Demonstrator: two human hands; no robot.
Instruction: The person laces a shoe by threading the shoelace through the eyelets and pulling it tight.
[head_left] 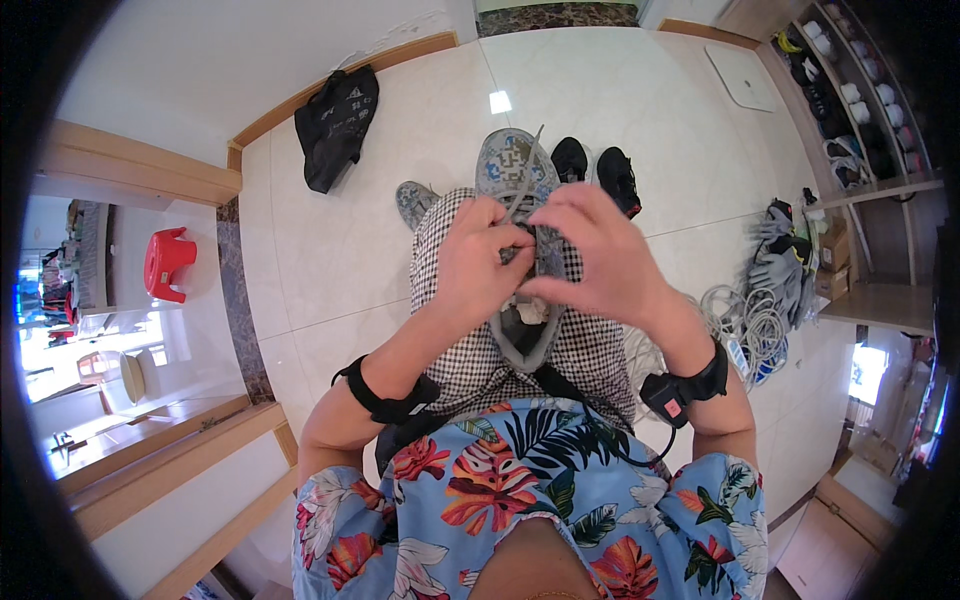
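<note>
A grey, blue and white camouflage-patterned sneaker rests between my thighs, its toe pointing away and its heel collar near my waist. Over its tongue, my left hand pinches at the grey shoelace, whose loose end sticks up past the toe. The exact grip is partly hidden by my fingers. Opposite it, on the right of the laces, my right hand curves in with thumb and fingers apart. Its fingertips are close to the laces, and I see nothing between them. The shoe's opening shows some pale material inside.
A matching camouflage shoe stands on the floor left of my knee. Black shoes sit beyond my right knee. Coiled grey cables and gloves lie at right, by a shoe rack. A black bag lies far left.
</note>
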